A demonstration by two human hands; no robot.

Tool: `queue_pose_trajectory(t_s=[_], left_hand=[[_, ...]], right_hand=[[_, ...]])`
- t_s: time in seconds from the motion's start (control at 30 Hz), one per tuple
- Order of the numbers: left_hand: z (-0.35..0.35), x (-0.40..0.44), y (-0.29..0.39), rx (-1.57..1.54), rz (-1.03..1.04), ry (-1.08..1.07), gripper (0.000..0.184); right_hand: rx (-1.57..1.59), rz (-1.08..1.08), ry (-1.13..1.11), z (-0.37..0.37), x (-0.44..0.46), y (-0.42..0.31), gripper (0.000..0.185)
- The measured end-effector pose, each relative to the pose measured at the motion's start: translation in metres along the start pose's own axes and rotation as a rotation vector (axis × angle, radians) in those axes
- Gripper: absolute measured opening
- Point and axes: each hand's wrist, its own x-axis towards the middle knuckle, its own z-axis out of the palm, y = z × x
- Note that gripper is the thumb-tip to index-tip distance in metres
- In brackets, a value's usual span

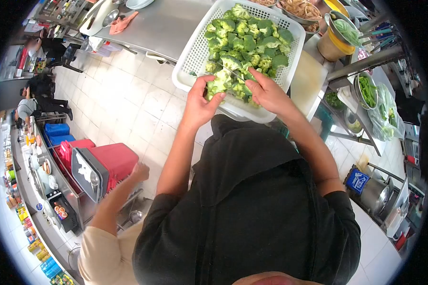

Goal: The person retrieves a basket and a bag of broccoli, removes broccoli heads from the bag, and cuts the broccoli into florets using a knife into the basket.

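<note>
A white perforated basket (185,66) full of cut broccoli (252,38) stands at the counter's edge. Over its near side, my left hand (203,101) has its fingers curled around a pale green broccoli piece (219,81). To the right of it, my right hand (268,93) is closed on a small knife (230,70), whose thin blade points up and left over the broccoli. The knife's handle is mostly hidden in my right hand.
A cutting board (307,81) lies right of the basket, near a yellowish bucket (332,46). The steel counter (164,23) extends left. A co-worker's arm (113,203) reaches near a red bin (114,161) at lower left. Other people are farther off at left.
</note>
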Motion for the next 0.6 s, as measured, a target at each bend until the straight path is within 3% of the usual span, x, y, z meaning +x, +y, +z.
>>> queue_pose_trajectory(t_s=[0.47,0.57,0.6], left_hand=[[-0.023,0.011,-0.009,0.252,0.045,-0.033,0.044],[-0.017,0.01,-0.013,0.156,0.096,-0.114,0.043],[-0.012,0.011,-0.003,0.099,0.124,-0.148,0.042]], right_hand=[[-0.212,-0.086,0.152,0.033,0.031,0.009,0.057],[-0.12,0.144,-0.048,0.037,0.054,0.006,0.051],[-0.038,0.115,-0.043,0.038,0.057,0.014,0.05]])
